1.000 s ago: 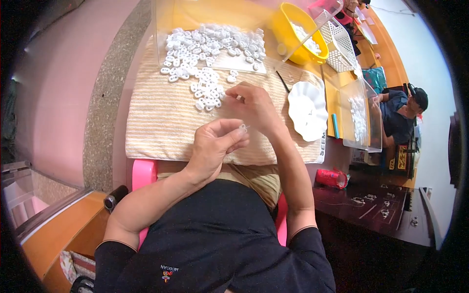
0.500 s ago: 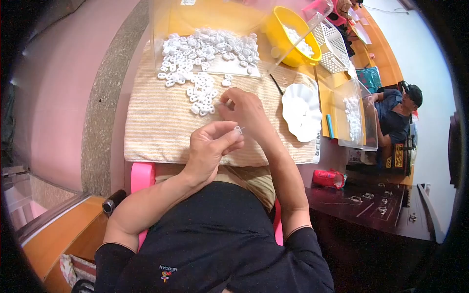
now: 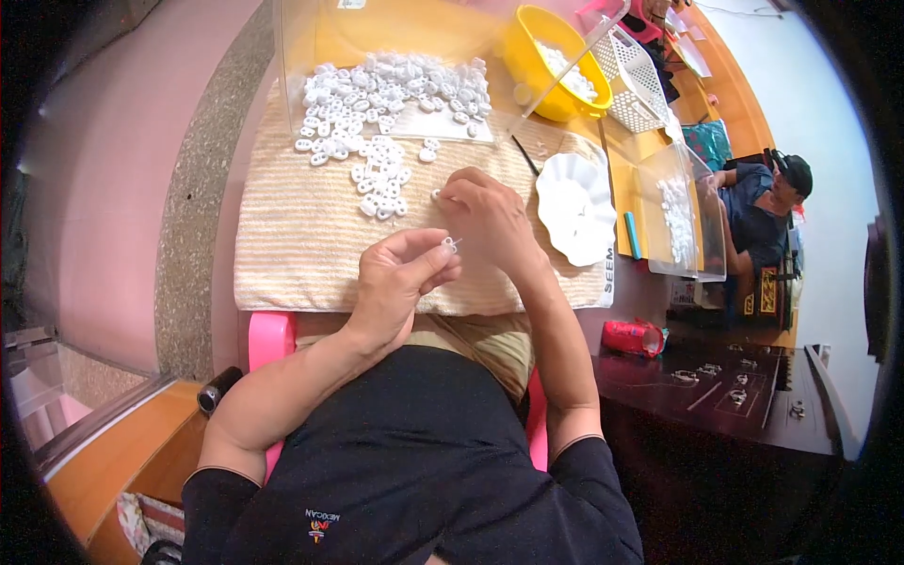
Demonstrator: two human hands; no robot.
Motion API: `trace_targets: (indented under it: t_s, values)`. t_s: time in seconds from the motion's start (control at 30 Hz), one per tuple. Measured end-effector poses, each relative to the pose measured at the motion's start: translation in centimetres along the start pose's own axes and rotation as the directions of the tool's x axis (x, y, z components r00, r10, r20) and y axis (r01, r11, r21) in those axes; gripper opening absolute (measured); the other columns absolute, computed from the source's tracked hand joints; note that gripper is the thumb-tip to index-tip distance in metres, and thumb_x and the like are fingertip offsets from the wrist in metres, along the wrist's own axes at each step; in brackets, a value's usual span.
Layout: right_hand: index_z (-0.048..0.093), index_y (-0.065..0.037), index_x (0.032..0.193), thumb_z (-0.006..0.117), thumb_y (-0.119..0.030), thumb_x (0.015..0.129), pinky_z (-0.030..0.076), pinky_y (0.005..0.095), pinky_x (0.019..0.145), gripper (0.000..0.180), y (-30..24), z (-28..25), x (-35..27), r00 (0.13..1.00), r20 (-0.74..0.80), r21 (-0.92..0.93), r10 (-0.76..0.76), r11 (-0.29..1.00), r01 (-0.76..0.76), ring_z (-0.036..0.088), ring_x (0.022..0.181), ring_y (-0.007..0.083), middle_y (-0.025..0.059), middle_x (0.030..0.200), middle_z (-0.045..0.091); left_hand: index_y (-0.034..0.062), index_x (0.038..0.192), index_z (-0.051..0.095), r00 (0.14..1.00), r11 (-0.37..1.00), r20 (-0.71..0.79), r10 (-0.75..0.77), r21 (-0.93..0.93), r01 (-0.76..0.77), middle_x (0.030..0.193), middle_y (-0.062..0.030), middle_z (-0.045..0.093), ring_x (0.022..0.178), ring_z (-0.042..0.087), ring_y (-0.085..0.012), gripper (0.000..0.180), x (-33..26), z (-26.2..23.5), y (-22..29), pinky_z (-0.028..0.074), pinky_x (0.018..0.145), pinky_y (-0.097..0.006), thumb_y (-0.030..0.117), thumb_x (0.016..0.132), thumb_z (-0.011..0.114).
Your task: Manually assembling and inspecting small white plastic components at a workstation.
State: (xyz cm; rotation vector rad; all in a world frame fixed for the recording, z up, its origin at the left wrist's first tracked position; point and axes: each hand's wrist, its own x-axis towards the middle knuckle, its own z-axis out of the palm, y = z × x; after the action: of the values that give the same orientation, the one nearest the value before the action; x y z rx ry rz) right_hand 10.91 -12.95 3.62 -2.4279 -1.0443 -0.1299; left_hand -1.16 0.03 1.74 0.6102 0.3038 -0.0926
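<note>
**Left hand [image 3: 400,278] and right hand [image 3: 492,217] each pinch a piece over a striped towel**

A person in a black top works at a table laid with a cream-and-tan striped towel [image 3: 287,250]. Thumb and fingers of the left hand close on a small white part [image 3: 448,245], held up above the towel's near half, with a thin point sticking out to its right. Farther out, the right hand, bent at the wrist, has its fingertips together on a white piece [image 3: 436,194]; most of this piece is hidden by the fingers.

Just beyond the hands, a heap of white two-holed pieces [image 3: 377,94] spreads from an open clear box [image 3: 284,66] onto the towel, a loose cluster trailing toward the person. Two more pieces [image 3: 428,151] lie apart, to the right of that cluster.

To the right of the right hand sits a white wavy-rimmed dish [image 3: 563,179], with small items in it too tiny to make out. A black stick [image 3: 524,154] lies just beyond it. Beyond the towel stand a yellow basin [image 3: 523,66] holding white pieces and a white perforated basket [image 3: 633,80]. At far right, a co-worker [image 3: 761,202] in a dark cap sits by another clear bin [image 3: 713,226] of white pieces.
</note>
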Motion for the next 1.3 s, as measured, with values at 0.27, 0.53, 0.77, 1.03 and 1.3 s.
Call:
trace_targets:
  t_s: [0.27, 0.53, 0.77, 1.03, 1.3]
  values:
    - [0.069, -0.006, 0.098, 0.063, -0.017, 0.085, 0.05, 0.0387, 0.078, 0.018, -0.4, -0.2, 1.0, 0.986, 0.115, -0.004, 0.117, 0.993, -0.117, 0.064, 0.087, 0.0307, 0.0109, 0.097, 0.066, -0.0021, 0.103, 0.063, 1.0, 1.0, -0.01, -0.005, -0.004, 0.005, 0.092, -0.0081, 0.066, 0.081, 0.066, -0.0151, 0.016, 0.1, -0.1, 0.1, 0.058, 0.077, -0.028, 0.001, 0.088, 0.065]
    - [0.069, -0.007, 0.101, 0.06, -0.017, 0.087, 0.049, 0.0395, 0.079, 0.02, -0.5, -0.6, 1.4, 0.956, 0.251, -0.069, 0.152, 0.988, -0.139, 0.064, 0.089, 0.0322, 0.0127, 0.097, 0.066, -0.002, 0.104, 0.062, 1.0, 1.0, -0.005, -0.01, -0.024, 0.01, 0.092, -0.0085, 0.066, 0.081, 0.066, -0.0153, 0.017, 0.2, -0.2, 0.1, 0.058, 0.078, -0.029, 0.001, 0.088, 0.065]
    - [0.066, -0.005, 0.091, 0.054, -0.017, 0.087, 0.048, 0.0451, 0.076, 0.018, -0.4, -0.8, 1.0, 0.953, 0.28, 0.057, 0.118, 0.989, -0.139, 0.063, 0.084, 0.0365, 0.018, 0.085, 0.065, -0.0023, 0.104, 0.061, 1.0, 0.999, -0.01, -0.026, -0.026, 0.026, 0.092, -0.0089, 0.066, 0.082, 0.066, -0.015, 0.017, 0.3, -0.3, 0.1, 0.057, 0.078, -0.029, 0.001, 0.088, 0.065]
    - [0.067, -0.002, 0.1, 0.062, -0.014, 0.085, 0.05, 0.0367, 0.073, 0.02, 0.3, -1.6, -0.5, 0.933, 0.304, 0.248, 0.192, 0.93, -0.272, 0.064, 0.079, 0.0285, 0.0175, 0.086, 0.066, -0.0012, 0.104, 0.06, 0.999, 0.999, -0.017, -0.034, -0.007, 0.034, 0.092, -0.0086, 0.066, 0.083, 0.066, -0.0154, 0.015, 0.4, -0.4, 0.1, 0.058, 0.079, -0.03, 0.001, 0.09, 0.063]
    - [0.067, 0.001, 0.109, 0.069, -0.008, 0.084, 0.051, 0.0241, 0.077, 0.026, 1.6, -1.7, -3.5, 0.846, 0.436, 0.559, 0.308, 0.644, -0.522, 0.062, 0.087, 0.0088, 0.003, 0.093, 0.068, -0.0008, 0.102, 0.061, 0.999, 0.999, -0.026, -0.048, 0.013, 0.048, 0.094, -0.0085, 0.066, 0.083, 0.065, -0.0144, 0.012, 0.6, -0.5, 0.1, 0.057, 0.079, -0.029, 0.001, 0.09, 0.062]
